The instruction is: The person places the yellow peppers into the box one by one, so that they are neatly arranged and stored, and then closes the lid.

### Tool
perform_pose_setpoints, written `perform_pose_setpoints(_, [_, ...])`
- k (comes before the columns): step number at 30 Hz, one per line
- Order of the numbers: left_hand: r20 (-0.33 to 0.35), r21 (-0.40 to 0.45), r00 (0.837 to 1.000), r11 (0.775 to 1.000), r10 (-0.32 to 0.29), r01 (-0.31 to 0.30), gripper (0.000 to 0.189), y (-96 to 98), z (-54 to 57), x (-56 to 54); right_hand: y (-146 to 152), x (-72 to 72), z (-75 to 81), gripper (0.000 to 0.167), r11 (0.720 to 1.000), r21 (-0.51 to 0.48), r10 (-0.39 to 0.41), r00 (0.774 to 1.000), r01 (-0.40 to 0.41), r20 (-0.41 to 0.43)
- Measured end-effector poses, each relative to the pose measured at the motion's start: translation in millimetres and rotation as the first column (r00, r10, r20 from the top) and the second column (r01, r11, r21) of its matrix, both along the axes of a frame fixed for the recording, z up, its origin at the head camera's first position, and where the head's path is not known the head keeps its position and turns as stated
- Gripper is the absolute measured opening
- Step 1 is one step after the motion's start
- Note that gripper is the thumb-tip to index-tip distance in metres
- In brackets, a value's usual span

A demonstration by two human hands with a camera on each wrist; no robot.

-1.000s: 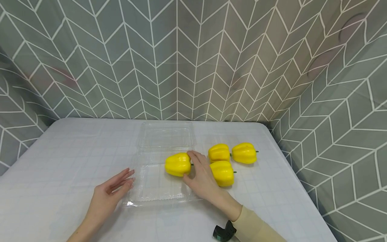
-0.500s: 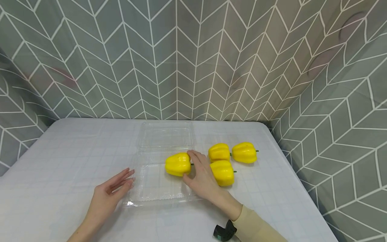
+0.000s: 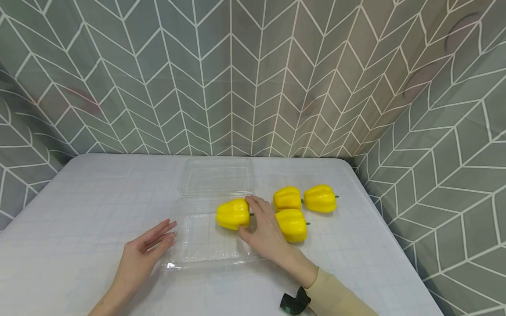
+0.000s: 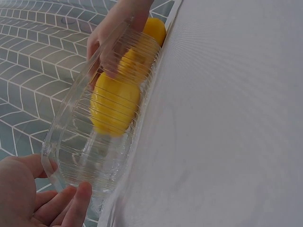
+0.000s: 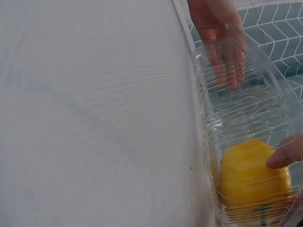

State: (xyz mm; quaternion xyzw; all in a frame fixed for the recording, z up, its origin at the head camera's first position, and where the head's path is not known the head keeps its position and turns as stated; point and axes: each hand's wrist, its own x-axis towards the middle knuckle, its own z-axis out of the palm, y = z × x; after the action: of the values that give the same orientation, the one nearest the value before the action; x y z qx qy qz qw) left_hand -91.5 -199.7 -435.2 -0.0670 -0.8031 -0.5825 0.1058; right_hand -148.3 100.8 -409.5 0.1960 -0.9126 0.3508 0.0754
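Observation:
A clear plastic clamshell container [image 3: 197, 248] lies unfolded on the table, its lid [image 3: 217, 177] laid back toward the far edge. Inside the base, toward its right side, is a yellow bell pepper [image 3: 231, 214] on its side with the stem pointing right. My right hand [image 3: 269, 232] grips that pepper at its stem end, thumb in front and fingers behind. At the container's left side, my left hand [image 3: 144, 252] has relaxed, extended fingers; in the left wrist view its fingertips [image 4: 83, 190] are at the clear wall.
Right of the container, three more yellow bell peppers [image 3: 291, 224] lie close together on the white-covered table [image 3: 91, 197]. A black device [image 3: 295, 301] is by the right sleeve. Patterned grey curtains [image 3: 245, 79] stand behind and to the right.

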Motion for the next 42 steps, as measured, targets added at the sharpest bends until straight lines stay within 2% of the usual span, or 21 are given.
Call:
perform_pose_setpoints(12, [-0.019, -0.018, 1.0, 1.0, 0.0, -0.001, 0.045, -0.4, 1.5, -0.8, 0, 0.2, -0.1, 0.072, 1.0, -0.018, -0.01, 0.999, 0.009, -0.048])
perform_pose_setpoints(18, [-0.052, -0.02, 0.999, 1.0, -0.007, 0.006, 0.044, 0.4, 0.8, -0.3, 2, 2.3, 1.6, 0.072, 1.0, -0.025, -0.004, 0.999, 0.003, -0.043])
perform_pose_setpoints(25, [-0.053, 0.006, 0.999, 1.0, -0.013, 0.014, 0.045, 0.2, -0.8, 0.4, 5, 4.0, 2.7, 0.073, 1.0, -0.018, 0.007, 0.999, -0.008, -0.049])
perform_pose_setpoints(30, [-0.062, 0.001, 0.998, 1.0, -0.02, 0.021, 0.044, -0.2, 0.1, 0.6, 9, 4.6, 3.9, 0.075, 1.0, -0.028, -0.008, 1.0, 0.007, -0.022])
perform_pose_setpoints(37, [-0.019, -0.038, 1.0, 0.999, 0.007, -0.008, 0.045, 0.9, 1.8, 3.0, 18, 9.6, 5.8, 0.071, 0.997, -0.074, -0.018, 0.999, 0.015, -0.032])
perform_pose_setpoints(42, [0.005, -0.044, 1.0, 0.999, 0.014, -0.014, 0.046, 1.2, 1.5, 3.2, 22, 14.7, 9.5, 0.071, 0.998, -0.056, -0.024, 1.0, 0.022, -0.02])
